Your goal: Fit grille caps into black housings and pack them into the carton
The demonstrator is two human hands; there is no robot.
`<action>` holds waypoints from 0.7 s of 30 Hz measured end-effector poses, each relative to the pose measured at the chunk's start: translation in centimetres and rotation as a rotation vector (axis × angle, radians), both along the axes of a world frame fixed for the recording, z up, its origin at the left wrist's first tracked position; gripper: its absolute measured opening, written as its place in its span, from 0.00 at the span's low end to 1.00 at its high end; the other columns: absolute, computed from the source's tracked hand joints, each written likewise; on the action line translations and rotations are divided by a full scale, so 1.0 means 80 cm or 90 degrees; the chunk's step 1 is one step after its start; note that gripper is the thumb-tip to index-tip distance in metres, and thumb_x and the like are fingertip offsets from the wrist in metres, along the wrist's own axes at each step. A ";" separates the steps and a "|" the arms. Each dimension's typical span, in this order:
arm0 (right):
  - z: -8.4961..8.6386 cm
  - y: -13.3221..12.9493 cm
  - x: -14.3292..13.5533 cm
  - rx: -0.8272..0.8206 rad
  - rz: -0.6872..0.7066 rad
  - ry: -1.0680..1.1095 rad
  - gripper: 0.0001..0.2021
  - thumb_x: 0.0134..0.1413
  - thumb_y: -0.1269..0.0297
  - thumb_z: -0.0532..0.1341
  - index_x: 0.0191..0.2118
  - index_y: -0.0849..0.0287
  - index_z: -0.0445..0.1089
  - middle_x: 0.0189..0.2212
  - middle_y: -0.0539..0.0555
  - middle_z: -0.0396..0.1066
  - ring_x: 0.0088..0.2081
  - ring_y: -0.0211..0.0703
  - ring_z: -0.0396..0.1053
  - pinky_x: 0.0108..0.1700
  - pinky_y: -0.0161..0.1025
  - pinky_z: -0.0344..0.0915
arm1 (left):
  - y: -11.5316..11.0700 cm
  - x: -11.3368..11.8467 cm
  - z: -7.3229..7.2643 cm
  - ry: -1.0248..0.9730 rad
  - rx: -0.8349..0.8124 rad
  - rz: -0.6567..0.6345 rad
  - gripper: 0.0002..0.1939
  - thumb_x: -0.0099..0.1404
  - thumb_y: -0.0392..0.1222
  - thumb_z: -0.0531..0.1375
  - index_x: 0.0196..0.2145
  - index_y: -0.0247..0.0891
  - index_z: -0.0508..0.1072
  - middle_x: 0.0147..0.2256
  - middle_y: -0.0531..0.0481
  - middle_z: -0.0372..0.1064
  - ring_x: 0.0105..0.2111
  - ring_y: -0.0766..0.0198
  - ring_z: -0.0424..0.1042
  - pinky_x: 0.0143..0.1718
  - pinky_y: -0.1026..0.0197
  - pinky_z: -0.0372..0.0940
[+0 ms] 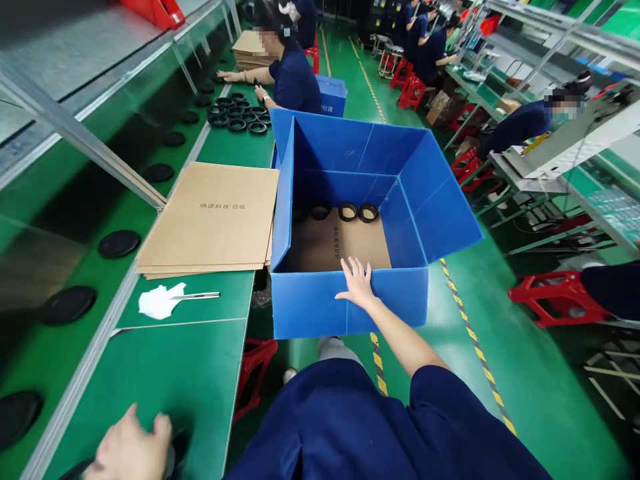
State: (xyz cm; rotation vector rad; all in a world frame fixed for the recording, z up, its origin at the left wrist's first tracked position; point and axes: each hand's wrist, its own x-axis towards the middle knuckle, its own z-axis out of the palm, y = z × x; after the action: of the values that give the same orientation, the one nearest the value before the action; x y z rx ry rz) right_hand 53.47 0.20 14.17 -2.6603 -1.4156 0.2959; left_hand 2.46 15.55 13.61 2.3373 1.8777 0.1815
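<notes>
My right hand (358,285), fingers spread, rests on the near flap of a large blue box (320,300). Inside that box a cardboard sheet (363,247) covers the bottom, and several black rings (369,213) stand in a row toward its far side. At the lower left, my left hand (131,447) is over the green table (200,373), blurred, next to dark round objects partly hidden behind it. What its fingers hold, if anything, cannot be made out.
Cardboard sheets (215,220) lie stacked left of the box, with a white cloth (161,302) and tweezers nearer. Black discs (119,244) line the green belt. A person (297,83) sits beyond, near grouped black rings (237,115). Red stools (555,300) stand right.
</notes>
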 end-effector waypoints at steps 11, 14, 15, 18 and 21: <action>-0.005 0.028 0.097 0.107 0.170 0.228 0.20 0.66 0.46 0.59 0.51 0.55 0.76 0.50 0.59 0.74 0.54 0.52 0.67 0.59 0.49 0.63 | -0.032 0.478 0.017 -0.062 -0.079 -0.591 0.36 0.66 0.61 0.60 0.68 0.47 0.63 0.65 0.36 0.62 0.66 0.38 0.56 0.67 0.29 0.36; -0.007 0.102 0.211 0.074 0.040 0.230 0.18 0.70 0.50 0.55 0.42 0.56 0.78 0.47 0.58 0.75 0.53 0.49 0.67 0.57 0.43 0.63 | -0.024 0.499 0.003 -0.007 -0.101 -0.582 0.41 0.61 0.65 0.64 0.68 0.52 0.63 0.63 0.38 0.65 0.63 0.38 0.60 0.66 0.28 0.36; -0.013 0.129 0.251 0.060 -0.026 0.216 0.16 0.69 0.53 0.56 0.45 0.57 0.77 0.49 0.59 0.74 0.55 0.50 0.66 0.58 0.43 0.61 | -0.022 0.497 -0.001 0.000 -0.098 -0.577 0.41 0.60 0.66 0.64 0.67 0.53 0.63 0.62 0.38 0.66 0.62 0.38 0.61 0.66 0.29 0.37; -0.044 0.201 0.351 0.041 -0.203 0.186 0.17 0.68 0.61 0.56 0.56 0.64 0.71 0.56 0.67 0.68 0.60 0.54 0.62 0.62 0.45 0.58 | -0.016 0.481 -0.014 0.007 -0.071 -0.590 0.42 0.59 0.70 0.62 0.68 0.57 0.62 0.60 0.40 0.69 0.59 0.39 0.64 0.64 0.31 0.42; -0.088 0.246 0.407 0.035 -0.331 0.182 0.24 0.67 0.66 0.54 0.65 0.71 0.60 0.59 0.73 0.62 0.62 0.58 0.60 0.63 0.48 0.57 | -0.012 0.467 -0.028 0.018 -0.028 -0.603 0.43 0.58 0.71 0.62 0.68 0.63 0.57 0.60 0.43 0.70 0.58 0.38 0.65 0.62 0.33 0.47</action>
State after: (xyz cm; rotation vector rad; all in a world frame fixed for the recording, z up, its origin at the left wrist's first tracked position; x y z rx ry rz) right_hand 86.06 19.85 7.16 -2.6811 -0.6150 0.5390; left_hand 39.79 14.59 11.41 2.8858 0.6002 -0.0038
